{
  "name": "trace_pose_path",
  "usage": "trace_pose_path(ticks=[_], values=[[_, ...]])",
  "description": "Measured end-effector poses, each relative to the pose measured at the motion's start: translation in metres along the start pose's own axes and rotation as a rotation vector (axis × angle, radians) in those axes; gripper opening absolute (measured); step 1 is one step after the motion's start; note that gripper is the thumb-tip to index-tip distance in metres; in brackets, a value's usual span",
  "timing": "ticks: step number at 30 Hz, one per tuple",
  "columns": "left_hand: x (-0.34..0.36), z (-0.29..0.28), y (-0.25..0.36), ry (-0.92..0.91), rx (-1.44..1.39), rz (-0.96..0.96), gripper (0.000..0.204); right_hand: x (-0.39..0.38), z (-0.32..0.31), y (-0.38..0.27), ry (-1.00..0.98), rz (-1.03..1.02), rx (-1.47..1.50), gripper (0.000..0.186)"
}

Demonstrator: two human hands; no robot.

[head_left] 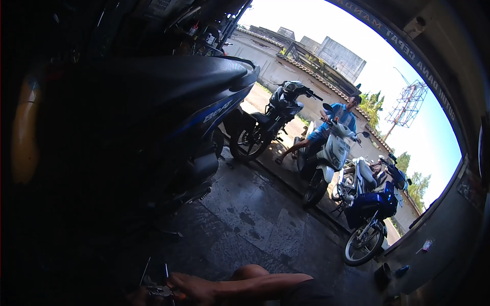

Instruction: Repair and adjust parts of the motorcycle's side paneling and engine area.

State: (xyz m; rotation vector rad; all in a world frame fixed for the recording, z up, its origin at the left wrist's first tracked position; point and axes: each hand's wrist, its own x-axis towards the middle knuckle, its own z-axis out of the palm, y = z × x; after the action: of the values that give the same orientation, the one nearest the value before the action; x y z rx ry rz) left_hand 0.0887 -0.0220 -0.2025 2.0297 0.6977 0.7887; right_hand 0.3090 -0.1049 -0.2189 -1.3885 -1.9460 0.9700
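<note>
At the lower edge, my right hand (191, 287) is closed around a metal tool that looks like pliers (159, 290), with a bit of orange handle showing by the fingers. Two thin, shiny rods (145, 271) stick up beside the tool; what they belong to is lost in the dark. My left hand (137, 296) shows only as a dim shape left of the pliers, its fingers too dark to read. Above my hands stands a dark scooter (204, 84) with a black seat and blue side trim.
Past the scooter, a black motorcycle (255, 122) stands at the doorway. A person in blue (334, 115) sits on a white scooter (334, 150). To the right is a blue motorcycle (375, 204), with a dark bucket (383, 275) nearer me. The tiled floor (245, 219) looks wet.
</note>
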Motion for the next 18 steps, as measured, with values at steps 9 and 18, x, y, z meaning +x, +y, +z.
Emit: trace_pose_path(ticks=[9,18], values=[[0.001,0.008,-0.001,0.013,-0.106,-0.017,0.045,-0.007,-0.002,0.001,-0.034,0.084,0.045,0.06],[0.002,0.009,0.0,-0.004,-0.071,-0.054,0.041,-0.01,0.004,0.011,0.023,0.053,0.035,0.055]])
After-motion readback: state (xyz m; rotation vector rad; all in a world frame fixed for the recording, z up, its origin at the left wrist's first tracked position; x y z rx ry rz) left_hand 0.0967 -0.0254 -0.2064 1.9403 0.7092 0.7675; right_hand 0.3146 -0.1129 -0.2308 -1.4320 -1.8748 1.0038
